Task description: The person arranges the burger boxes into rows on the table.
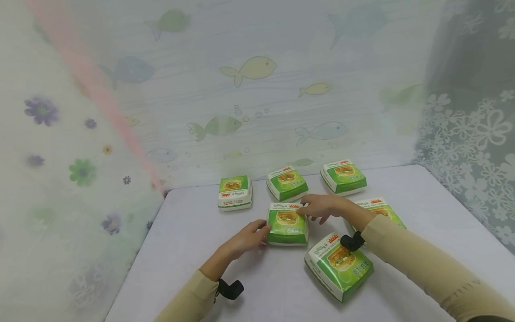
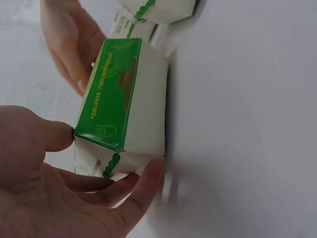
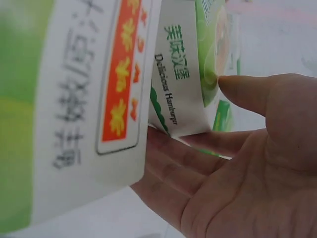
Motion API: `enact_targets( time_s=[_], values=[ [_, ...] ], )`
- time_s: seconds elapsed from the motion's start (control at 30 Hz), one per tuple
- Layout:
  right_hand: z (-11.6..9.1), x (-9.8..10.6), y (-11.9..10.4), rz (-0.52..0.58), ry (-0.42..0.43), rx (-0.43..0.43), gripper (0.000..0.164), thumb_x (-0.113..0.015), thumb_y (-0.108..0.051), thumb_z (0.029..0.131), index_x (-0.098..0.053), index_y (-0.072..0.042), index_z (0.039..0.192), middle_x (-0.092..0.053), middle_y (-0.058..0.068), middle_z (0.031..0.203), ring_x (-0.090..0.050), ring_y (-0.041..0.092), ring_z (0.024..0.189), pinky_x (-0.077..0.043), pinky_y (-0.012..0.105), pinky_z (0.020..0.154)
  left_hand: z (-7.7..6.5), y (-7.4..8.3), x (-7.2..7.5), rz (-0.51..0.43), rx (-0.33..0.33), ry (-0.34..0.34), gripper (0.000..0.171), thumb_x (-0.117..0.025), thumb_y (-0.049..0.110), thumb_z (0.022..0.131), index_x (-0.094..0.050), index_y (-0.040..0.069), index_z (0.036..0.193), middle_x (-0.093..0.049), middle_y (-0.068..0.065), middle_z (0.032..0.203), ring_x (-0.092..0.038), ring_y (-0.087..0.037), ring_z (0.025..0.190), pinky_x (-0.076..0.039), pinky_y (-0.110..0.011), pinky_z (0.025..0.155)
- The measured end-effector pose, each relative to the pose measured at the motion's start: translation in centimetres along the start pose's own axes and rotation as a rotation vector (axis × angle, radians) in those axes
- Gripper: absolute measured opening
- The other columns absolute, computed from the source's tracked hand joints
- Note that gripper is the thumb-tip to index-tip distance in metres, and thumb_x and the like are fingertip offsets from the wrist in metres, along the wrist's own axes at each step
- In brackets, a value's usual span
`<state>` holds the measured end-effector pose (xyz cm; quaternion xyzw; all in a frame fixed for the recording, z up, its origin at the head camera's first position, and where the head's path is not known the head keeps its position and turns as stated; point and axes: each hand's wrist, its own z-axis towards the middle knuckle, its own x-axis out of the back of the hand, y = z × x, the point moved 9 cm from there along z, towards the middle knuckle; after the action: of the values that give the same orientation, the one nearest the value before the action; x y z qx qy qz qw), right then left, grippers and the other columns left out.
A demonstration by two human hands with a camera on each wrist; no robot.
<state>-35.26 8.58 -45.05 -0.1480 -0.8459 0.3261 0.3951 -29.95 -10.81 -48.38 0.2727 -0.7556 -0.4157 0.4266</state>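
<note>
Left hand at the left side of the centre box: thumb at the top edge, fingers curled low along the side wall, so clamped on the box by its left end. Right hand at the far right corner of the same box: thumb against the top edge, fingers bent at the lower edge, also clamped on it. Centre box sits mid-surface between the two hands, green printed panel with burger picture up, white strip to the far side; cannot tell whether its base bears fully on the surface. Far middle box just beyond it, turned at an angle. Near box to the near right, also angled, partly covered by the black wrist device on the right arm. Right box mostly hidden behind the right forearm. Far left box apart from the rest, its white strip toward the near side, opposite to the centre box. Far right box near the far edge of the white surface. Both sleeves beige. Beyond the surface, a pale fish-printed curtain.
</note>
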Motion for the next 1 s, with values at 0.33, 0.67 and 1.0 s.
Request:
enact_targets(
  time_s=[0.33, 0.67, 1.0],
  values=[
    [-0.7, 0.4, -0.8, -0.046, 0.014, 0.015, 0.065, -0.053, -0.035, 0.107, -0.032, 0.004, 0.155, -0.037, 0.029, 0.155, -0.060, 0.042, 0.120, -0.059, 0.049, 0.087, -0.4, -0.1, 0.8, 0.024, 0.047, 0.020, 0.057, -0.040, 0.040, 0.111, -0.045, -0.002, 0.149, -0.059, -0.013, 0.123, -0.059, -0.025, 0.102, -0.055, -0.040, 0.084],
    [-0.2, 0.2, -0.5, -0.083, -0.045, 0.035, 0.051, -0.050, -0.029, 0.108, -0.046, 0.002, 0.149, -0.047, 0.025, 0.148, -0.063, 0.038, 0.116, -0.058, 0.047, 0.088, -0.6, 0.4, -0.2, 0.055, 0.061, 0.009, 0.057, -0.044, 0.039, 0.110, -0.043, -0.003, 0.148, -0.060, -0.012, 0.118, -0.060, -0.025, 0.100, -0.055, -0.039, 0.080],
    [-0.8, 0.1, -0.4, -0.127, -0.088, 0.050, 0.035, -0.053, -0.027, 0.107, -0.065, -0.001, 0.127, -0.064, 0.013, 0.110, -0.068, 0.033, 0.107, -0.059, 0.045, 0.086, 0.5, 0.0, 1.2, 0.018, 0.072, 0.019, 0.056, -0.042, 0.036, 0.111, -0.038, 0.000, 0.153, -0.057, -0.015, 0.132, -0.060, -0.025, 0.104, -0.055, -0.040, 0.086]
  ],
)
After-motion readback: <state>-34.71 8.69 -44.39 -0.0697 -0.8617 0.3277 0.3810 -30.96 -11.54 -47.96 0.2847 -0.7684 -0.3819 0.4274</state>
